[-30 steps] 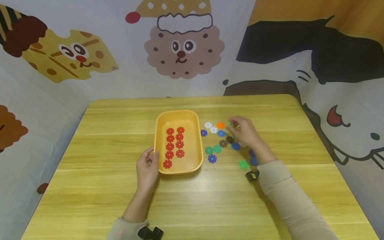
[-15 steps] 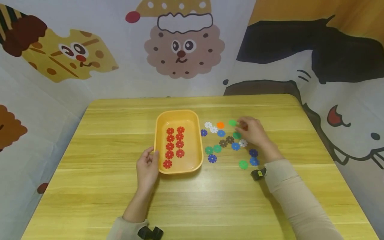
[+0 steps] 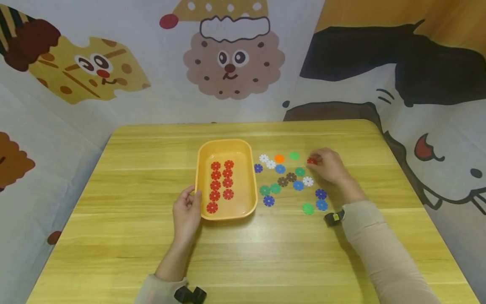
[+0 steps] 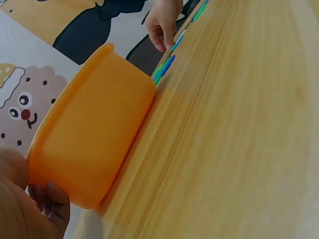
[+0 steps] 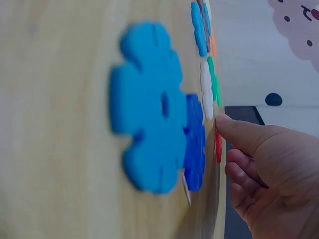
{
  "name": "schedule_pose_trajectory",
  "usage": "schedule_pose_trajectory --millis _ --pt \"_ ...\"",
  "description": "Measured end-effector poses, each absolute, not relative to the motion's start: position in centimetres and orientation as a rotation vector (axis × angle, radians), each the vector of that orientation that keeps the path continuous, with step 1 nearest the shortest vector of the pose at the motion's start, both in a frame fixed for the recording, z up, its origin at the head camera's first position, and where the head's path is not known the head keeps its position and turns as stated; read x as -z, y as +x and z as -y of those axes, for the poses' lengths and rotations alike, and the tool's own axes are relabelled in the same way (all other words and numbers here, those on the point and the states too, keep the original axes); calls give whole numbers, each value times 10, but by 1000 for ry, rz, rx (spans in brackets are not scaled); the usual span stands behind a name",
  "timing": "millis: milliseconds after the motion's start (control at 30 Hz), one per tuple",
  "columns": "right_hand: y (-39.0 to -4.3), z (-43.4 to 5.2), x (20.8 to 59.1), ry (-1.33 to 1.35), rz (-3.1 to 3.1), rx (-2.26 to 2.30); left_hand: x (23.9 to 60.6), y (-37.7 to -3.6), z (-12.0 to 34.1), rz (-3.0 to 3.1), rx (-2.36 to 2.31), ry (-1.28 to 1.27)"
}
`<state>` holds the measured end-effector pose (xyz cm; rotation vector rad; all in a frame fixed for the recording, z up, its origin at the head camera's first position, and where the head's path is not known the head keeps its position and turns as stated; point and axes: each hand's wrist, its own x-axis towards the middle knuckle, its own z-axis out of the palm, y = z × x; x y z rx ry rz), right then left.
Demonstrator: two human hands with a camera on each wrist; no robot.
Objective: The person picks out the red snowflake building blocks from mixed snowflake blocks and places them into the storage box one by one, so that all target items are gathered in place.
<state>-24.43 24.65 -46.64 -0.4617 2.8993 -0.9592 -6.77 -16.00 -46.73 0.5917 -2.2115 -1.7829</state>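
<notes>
My left hand [image 3: 187, 213] grips the left rim of a yellow plastic tray [image 3: 243, 211], thumb at the rim and fingers curled by its side wall. Inside the tray, red snowflake discs [image 3: 215, 185] lie in two columns. At the right, my right hand [image 3: 328, 165] pinches a red snowflake disc [image 3: 311, 161] between thumb and fingertips, low at the table. The right wrist view shows the thumb at the upper end of this red disc [image 5: 218, 147]. The left wrist view shows the tray's orange-looking outer wall [image 4: 99, 129] beside my left hand [image 4: 30, 209].
Several loose snowflake discs lie between the tray and my right hand, including an orange disc [image 3: 279, 158], a brown disc [image 3: 282, 182] and a white disc [image 3: 308, 181]. Nearer my right wrist are a light blue disc [image 3: 321, 205] and a green disc [image 3: 308, 208]. A cartoon-printed cloth [image 3: 152, 105] hangs behind the table.
My right hand has moved right, away from the light green disc, and its fingertips have come to the red disc, now plainly visible. The left hand and tray have stayed in place.
</notes>
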Motion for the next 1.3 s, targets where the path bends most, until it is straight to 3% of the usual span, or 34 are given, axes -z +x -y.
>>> schedule_pose_trajectory --millis 567,1300 --pt "-254 -255 462 -351 -2749 873 468 -66 161 2224 1804 614" --pt "-245 -254 459 -514 -2746 931 469 -67 161 2208 1786 574"
